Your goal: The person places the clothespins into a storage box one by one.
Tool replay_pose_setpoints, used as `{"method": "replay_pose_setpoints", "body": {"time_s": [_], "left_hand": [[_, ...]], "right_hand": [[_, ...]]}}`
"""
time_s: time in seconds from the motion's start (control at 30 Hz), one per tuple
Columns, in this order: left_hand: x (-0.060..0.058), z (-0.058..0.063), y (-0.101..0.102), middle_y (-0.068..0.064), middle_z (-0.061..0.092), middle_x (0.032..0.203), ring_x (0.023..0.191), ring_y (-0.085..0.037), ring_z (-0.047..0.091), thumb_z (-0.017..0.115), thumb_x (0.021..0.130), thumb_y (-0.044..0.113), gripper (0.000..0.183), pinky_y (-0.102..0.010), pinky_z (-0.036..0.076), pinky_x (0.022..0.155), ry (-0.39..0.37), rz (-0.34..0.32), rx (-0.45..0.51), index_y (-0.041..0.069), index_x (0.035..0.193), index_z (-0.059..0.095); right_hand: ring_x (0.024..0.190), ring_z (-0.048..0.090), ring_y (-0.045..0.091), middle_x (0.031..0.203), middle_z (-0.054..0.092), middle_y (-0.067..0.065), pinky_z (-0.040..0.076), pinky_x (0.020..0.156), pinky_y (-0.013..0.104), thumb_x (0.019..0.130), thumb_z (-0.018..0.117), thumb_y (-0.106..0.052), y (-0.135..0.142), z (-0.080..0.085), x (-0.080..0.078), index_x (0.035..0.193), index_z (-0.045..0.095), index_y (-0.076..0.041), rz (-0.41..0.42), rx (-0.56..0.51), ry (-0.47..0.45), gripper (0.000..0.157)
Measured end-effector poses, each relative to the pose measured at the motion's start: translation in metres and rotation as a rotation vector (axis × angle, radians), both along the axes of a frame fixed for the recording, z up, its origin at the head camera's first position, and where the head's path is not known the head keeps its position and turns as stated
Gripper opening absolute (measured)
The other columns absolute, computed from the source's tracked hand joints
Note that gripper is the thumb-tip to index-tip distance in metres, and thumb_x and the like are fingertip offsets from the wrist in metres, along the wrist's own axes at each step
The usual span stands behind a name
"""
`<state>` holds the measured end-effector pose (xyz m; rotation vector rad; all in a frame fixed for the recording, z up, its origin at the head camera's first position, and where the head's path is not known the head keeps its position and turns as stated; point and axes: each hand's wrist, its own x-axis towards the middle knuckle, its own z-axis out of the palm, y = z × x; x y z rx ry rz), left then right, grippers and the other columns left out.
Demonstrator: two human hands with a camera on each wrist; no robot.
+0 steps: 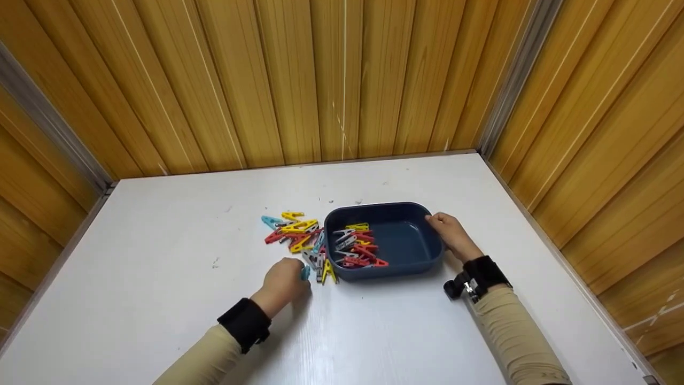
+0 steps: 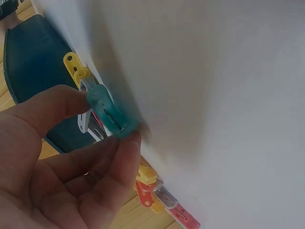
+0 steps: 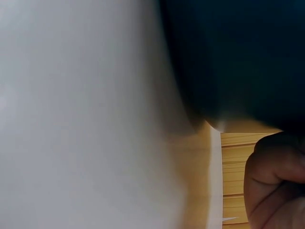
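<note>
Between thumb and fingers my left hand (image 1: 283, 280) pinches a teal clothespin (image 2: 110, 112), held just left of a loose pile of clothespins (image 1: 299, 227) in yellow, red, blue and grey. A dark blue rectangular bin (image 1: 406, 270) stands beside the pile on its right. Red, grey and yellow clothespins (image 1: 360, 248) lie in the left half of the bin. My right hand (image 1: 449, 232) grips the bin's right rim, with the thumb on the rim; its other fingers are mostly hidden behind the wall.
All of this stands on a white table (image 1: 160, 256). Wood-patterned panels (image 1: 299, 80) with grey metal corner posts enclose its back and sides. Near the bin's front left corner lie a yellow clothespin (image 1: 329, 271) and a grey clothespin (image 1: 319, 267).
</note>
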<state>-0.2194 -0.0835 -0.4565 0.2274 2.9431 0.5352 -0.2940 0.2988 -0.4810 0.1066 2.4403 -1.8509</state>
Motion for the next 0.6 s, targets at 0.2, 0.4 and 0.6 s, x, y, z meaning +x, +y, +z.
{"method": "replay_pose_setpoints", "body": {"time_s": [0.2, 0.4, 0.6], "left_hand": [[-0.002, 0.007, -0.008, -0.009, 0.064, 0.081, 0.070, -0.019, 0.048, 0.080, 0.081, 0.009, 0.018, -0.038, 0.048, 0.068, 0.018, 0.018, 0.000, -0.003, 0.090, 0.070], [-0.008, 0.025, -0.016, -0.009, 0.066, 0.080, 0.069, -0.019, 0.049, 0.082, 0.082, 0.012, 0.020, -0.037, 0.046, 0.066, 0.074, 0.028, -0.006, -0.002, 0.091, 0.071], [-0.019, 0.046, -0.021, -0.015, 0.075, 0.089, 0.074, -0.023, 0.060, 0.080, 0.083, 0.010, 0.020, -0.044, 0.052, 0.071, 0.182, 0.015, 0.031, -0.003, 0.098, 0.075]], "right_hand": [[0.052, 0.040, 0.001, 0.062, 0.039, -0.013, 0.034, 0.046, 0.016, 0.106, 0.052, -0.026, 0.000, -0.001, -0.001, 0.075, 0.048, -0.017, -0.001, 0.002, 0.010, 0.033], [0.055, 0.041, 0.002, 0.065, 0.041, -0.011, 0.035, 0.049, 0.017, 0.106, 0.052, -0.025, 0.000, 0.001, -0.001, 0.077, 0.050, -0.016, 0.002, 0.008, 0.007, 0.031], [0.055, 0.042, 0.004, 0.066, 0.042, -0.008, 0.035, 0.049, 0.017, 0.106, 0.050, -0.018, -0.008, 0.023, 0.013, 0.079, 0.051, -0.008, 0.019, -0.008, -0.012, 0.030]]}}
